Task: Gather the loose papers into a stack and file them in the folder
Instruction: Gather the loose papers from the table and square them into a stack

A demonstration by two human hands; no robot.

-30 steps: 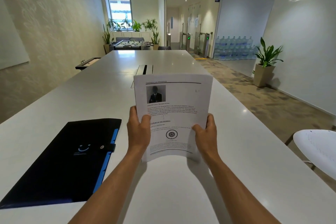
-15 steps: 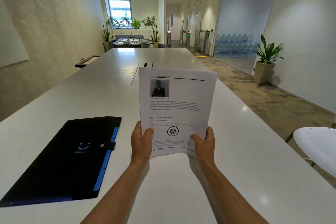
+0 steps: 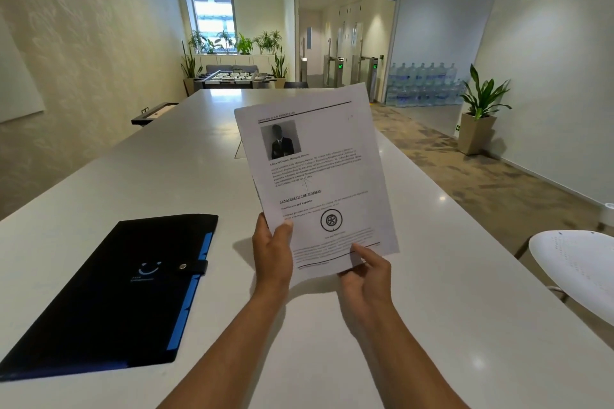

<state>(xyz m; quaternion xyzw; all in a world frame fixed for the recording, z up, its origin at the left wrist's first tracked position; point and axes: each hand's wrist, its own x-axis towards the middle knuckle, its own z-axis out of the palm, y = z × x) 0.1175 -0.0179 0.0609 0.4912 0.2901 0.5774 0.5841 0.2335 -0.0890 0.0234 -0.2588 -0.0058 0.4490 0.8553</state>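
White tabletop (image 3: 432, 276) fills the view. Near its left edge a closed black folder (image 3: 109, 292) lies flat. Above the middle, a stack of printed papers (image 3: 319, 176) is held tilted, gripped by the left hand (image 3: 272, 256) and pinched at the bottom by the right hand (image 3: 368, 272).

Both hands (image 3: 273, 254) hold papers (image 3: 315, 176) above table (image 3: 432, 309); folder (image 3: 109, 295) closed.

Papers (image 3: 319, 176) tilted left; right hand (image 3: 367, 271) grip loosened.

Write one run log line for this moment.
papers: stacked, held tilted above table | left hand: gripping | right hand: at bottom edge | folder: closed, on table
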